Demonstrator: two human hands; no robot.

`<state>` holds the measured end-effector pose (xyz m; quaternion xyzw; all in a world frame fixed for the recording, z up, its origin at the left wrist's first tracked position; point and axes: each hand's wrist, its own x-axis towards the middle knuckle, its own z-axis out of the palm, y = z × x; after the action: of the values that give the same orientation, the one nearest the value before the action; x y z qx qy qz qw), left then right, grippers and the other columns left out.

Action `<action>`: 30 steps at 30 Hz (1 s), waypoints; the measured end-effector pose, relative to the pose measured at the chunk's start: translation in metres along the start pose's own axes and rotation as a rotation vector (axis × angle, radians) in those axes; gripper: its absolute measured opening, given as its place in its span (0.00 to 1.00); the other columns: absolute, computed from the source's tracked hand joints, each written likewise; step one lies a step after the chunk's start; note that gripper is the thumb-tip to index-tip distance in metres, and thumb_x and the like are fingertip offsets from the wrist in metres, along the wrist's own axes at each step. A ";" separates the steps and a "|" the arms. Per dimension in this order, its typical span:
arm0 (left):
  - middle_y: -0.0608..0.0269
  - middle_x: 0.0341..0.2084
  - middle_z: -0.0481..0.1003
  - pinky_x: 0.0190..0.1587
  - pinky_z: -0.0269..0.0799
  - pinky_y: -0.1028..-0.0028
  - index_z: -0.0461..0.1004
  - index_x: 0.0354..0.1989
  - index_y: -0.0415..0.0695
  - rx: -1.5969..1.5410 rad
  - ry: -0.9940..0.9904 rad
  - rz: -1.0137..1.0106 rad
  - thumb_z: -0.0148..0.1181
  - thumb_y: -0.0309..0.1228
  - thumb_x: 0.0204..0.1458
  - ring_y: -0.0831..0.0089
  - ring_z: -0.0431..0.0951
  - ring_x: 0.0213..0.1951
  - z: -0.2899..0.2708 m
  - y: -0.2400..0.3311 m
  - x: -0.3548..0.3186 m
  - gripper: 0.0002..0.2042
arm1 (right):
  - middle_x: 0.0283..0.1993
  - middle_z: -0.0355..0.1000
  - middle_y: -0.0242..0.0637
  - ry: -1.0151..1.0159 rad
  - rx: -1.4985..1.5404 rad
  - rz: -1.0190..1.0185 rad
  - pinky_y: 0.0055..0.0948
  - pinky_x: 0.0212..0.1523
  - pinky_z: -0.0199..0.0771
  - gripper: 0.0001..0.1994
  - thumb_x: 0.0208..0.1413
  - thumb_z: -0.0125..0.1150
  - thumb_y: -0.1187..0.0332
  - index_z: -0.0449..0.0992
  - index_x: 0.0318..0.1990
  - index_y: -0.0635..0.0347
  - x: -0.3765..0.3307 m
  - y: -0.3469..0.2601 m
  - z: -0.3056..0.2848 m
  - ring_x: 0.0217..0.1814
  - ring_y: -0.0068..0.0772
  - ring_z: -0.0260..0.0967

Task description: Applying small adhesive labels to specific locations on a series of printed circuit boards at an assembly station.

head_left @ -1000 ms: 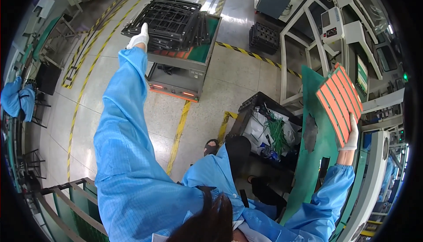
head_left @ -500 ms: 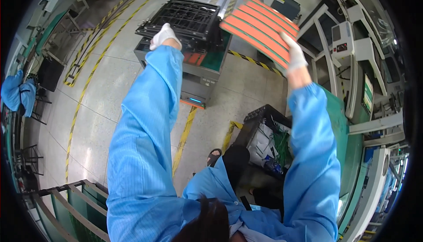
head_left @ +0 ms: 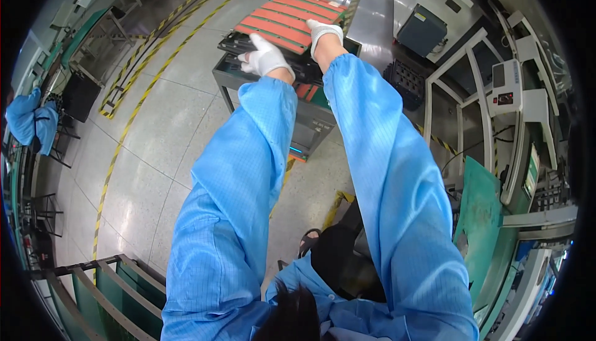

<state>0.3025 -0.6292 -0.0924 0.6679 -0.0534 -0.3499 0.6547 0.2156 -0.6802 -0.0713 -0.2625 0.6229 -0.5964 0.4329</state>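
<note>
Looks nearly done: the orange-striped panel point(head_left: 287, 21) is out at arm's length, right over the black trays point(head_left: 261, 48) on the cart point(head_left: 310, 124), but probably not set down yet. Right hand point(head_left: 323, 31) grips its near edge. Left hand point(head_left: 266, 57) sits half-curled at the corner; whether it's gripping is unclear. The panel hides the tray tops and any gap underneath.

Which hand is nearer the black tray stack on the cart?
Left. The left hand rests on the black tray stack at its near edge. The right hand holds the orange striped panel just above the stack.
</note>
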 end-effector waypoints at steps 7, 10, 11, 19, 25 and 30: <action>0.54 0.72 0.43 0.67 0.57 0.59 0.41 0.73 0.47 0.320 -0.168 -0.075 0.57 0.60 0.50 0.55 0.53 0.69 0.044 -0.019 -0.006 0.49 | 0.53 0.73 0.54 0.284 -0.757 -0.286 0.37 0.54 0.71 0.24 0.47 0.69 0.61 0.74 0.50 0.66 0.002 -0.041 -0.052 0.57 0.45 0.72; 0.57 0.71 0.44 0.68 0.50 0.60 0.43 0.72 0.47 0.720 -0.124 -0.229 0.56 0.57 0.50 0.57 0.51 0.69 0.115 -0.005 -0.009 0.47 | 0.50 0.75 0.52 0.158 -0.467 -0.483 0.33 0.51 0.73 0.29 0.43 0.71 0.61 0.73 0.51 0.69 0.012 -0.078 -0.102 0.51 0.47 0.75; 0.60 0.74 0.39 0.73 0.36 0.63 0.43 0.74 0.51 1.060 -0.149 -0.303 0.45 0.61 0.54 0.59 0.42 0.73 0.127 0.004 0.017 0.43 | 0.49 0.76 0.49 -0.016 -0.396 -0.508 0.32 0.50 0.74 0.28 0.44 0.72 0.61 0.74 0.51 0.70 -0.008 -0.083 -0.109 0.50 0.43 0.75; 0.53 0.74 0.39 0.73 0.44 0.56 0.37 0.75 0.59 1.971 -0.683 0.230 0.38 0.56 0.63 0.48 0.42 0.73 0.190 -0.002 0.047 0.35 | 0.40 0.75 0.34 -0.521 -0.583 -0.535 0.24 0.43 0.70 0.15 0.59 0.61 0.64 0.76 0.46 0.68 -0.069 -0.027 -0.329 0.40 0.22 0.70; 0.58 0.73 0.45 0.72 0.42 0.54 0.43 0.74 0.52 0.703 -0.549 -0.231 0.35 0.63 0.60 0.58 0.48 0.72 0.211 -0.002 -0.018 0.39 | 0.41 0.74 0.36 -0.263 -0.494 -0.186 0.23 0.45 0.72 0.14 0.60 0.59 0.66 0.74 0.47 0.68 -0.099 -0.021 -0.456 0.42 0.25 0.73; 0.64 0.72 0.49 0.57 0.57 0.28 0.53 0.71 0.60 0.069 -0.685 -0.512 0.46 0.56 0.61 0.51 0.58 0.66 0.207 -0.016 -0.072 0.31 | 0.44 0.74 0.39 -0.146 -0.311 0.041 0.29 0.47 0.75 0.12 0.62 0.54 0.69 0.73 0.48 0.69 -0.125 -0.020 -0.491 0.45 0.30 0.74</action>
<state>0.1315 -0.7621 -0.0577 0.5262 -0.1117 -0.7008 0.4684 -0.1464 -0.3247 -0.0657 -0.3561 0.6798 -0.4632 0.4433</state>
